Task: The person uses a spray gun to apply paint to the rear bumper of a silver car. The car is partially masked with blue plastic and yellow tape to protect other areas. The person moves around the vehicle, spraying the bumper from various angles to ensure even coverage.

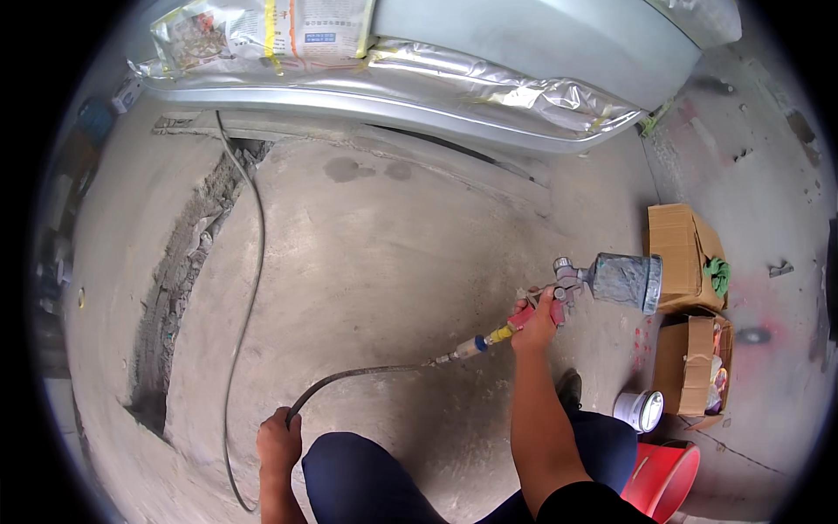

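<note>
Red-handled spray gun [572, 288]: gripped in the closed right hand [537, 325].
Air hose [262, 262]: clenched in the left hand [278, 441], above concrete floor [393, 244].

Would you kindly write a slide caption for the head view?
Right hand grips a spray gun; left hand holds its hose beside a masked car.

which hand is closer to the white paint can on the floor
Right. The right hand grips the spray gun up and left of the white can, fairly close. The left hand holds the air hose far off to the can's left.
</note>
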